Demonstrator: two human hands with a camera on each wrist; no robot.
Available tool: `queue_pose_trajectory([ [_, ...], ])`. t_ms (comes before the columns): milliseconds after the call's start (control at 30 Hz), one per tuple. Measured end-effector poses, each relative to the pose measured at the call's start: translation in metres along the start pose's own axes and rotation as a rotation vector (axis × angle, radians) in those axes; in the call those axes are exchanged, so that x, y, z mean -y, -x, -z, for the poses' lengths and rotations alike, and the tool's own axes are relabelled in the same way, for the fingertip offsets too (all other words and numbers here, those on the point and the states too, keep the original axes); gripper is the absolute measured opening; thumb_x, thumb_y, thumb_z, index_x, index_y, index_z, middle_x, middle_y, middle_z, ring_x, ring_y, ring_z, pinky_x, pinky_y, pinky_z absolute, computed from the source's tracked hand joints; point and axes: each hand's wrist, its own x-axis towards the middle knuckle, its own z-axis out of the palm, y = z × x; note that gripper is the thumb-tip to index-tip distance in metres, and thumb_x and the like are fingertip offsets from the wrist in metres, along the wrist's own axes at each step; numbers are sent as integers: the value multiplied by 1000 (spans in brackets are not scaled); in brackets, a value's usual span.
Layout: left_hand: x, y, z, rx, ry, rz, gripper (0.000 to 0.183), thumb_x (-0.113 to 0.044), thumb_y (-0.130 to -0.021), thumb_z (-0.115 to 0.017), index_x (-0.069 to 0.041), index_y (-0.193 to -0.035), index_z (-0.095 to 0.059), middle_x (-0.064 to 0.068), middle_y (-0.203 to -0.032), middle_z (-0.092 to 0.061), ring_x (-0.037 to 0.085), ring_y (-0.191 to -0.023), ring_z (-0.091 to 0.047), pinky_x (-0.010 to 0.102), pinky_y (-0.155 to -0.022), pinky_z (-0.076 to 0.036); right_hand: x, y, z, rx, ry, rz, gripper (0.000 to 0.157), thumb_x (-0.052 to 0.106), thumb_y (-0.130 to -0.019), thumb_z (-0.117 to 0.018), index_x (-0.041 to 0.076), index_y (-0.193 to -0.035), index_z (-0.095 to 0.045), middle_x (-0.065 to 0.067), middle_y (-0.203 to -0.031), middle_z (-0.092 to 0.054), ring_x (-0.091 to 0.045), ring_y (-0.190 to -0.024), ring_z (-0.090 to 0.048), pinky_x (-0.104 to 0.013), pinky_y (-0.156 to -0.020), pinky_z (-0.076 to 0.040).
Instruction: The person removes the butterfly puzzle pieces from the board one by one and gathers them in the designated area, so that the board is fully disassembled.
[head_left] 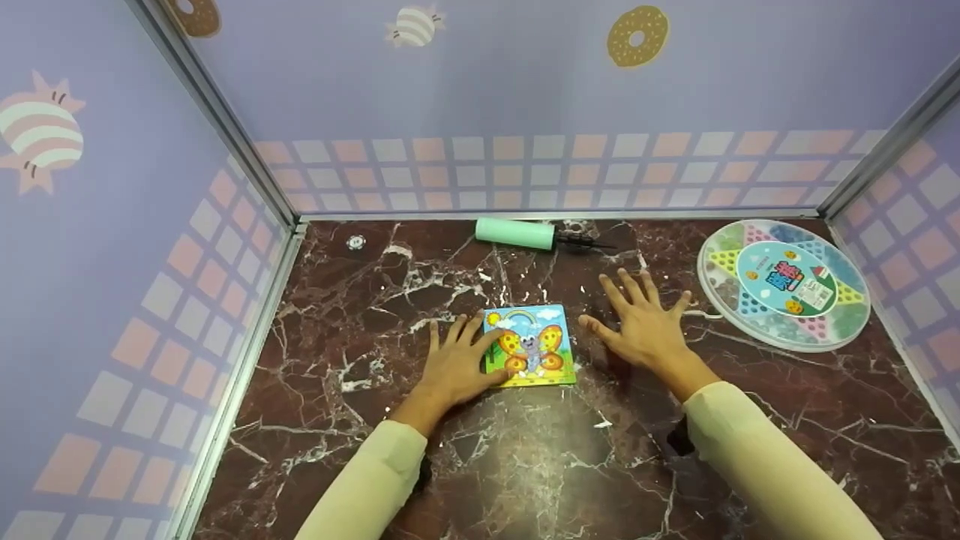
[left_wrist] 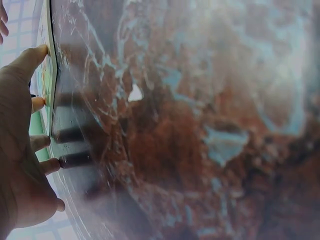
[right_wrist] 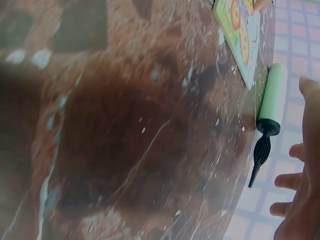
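Note:
A square butterfly picture puzzle [head_left: 531, 346] lies flat on the dark red marbled table in the head view. My left hand [head_left: 456, 361] rests at its left side, with the thumb and a finger over its left edge and the other fingers spread straight. The left wrist view shows the puzzle board [left_wrist: 50, 75] edge-on, the left thumb [left_wrist: 31, 59] at its rim. To the right of the puzzle, apart from it, my right hand [head_left: 646, 330] is spread palm down and holds nothing. Its fingers also show spread in the right wrist view.
A mint-green hand pump [head_left: 516, 233] with a black nozzle lies near the back wall. At the right is a round clear-lidded board game case [head_left: 784, 286] with marbles. A small round chip [head_left: 355, 242] lies back left. Patterned walls [head_left: 480, 172] enclose the table.

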Motion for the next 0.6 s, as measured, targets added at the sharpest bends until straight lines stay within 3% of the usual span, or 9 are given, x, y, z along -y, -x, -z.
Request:
queue_pose_trajectory([
  [133, 0, -1, -2, 4, -3, -7, 79, -76, -99, -59, -37, -166, -49, 6, -184, -29, 39, -171, -23, 78, -134, -2, 9, -4, -3, -4, 4, 22, 93, 82, -105, -40, 27, -178, -24, -12, -186, -21, -46, -173, -11, -94, -118, 10],
  [333, -4, -3, -5, 12, 1, -14, 77, -75, -101, -58, -37, -167, -49, 5, -184, -29, 39, -172, -22, 78, -134, -2, 25, -9, -9, -20, 10, 85, 84, 71, -107, -51, 22, -174, -36, -14, -182, -33, -45, -171, -21, -94, -120, 2],
  [600, -6, -5, -4, 15, 72, -23, 74, -74, -100, -59, -36, -164, -52, 7, -185, -27, 43, -172, -19, 77, -134, -2, 46, -12, -21, -6, 39, 209, 77, 64, -107, -59, 19, -168, -48, -12, -177, -42, -45, -165, -35, -93, -121, -10],
])
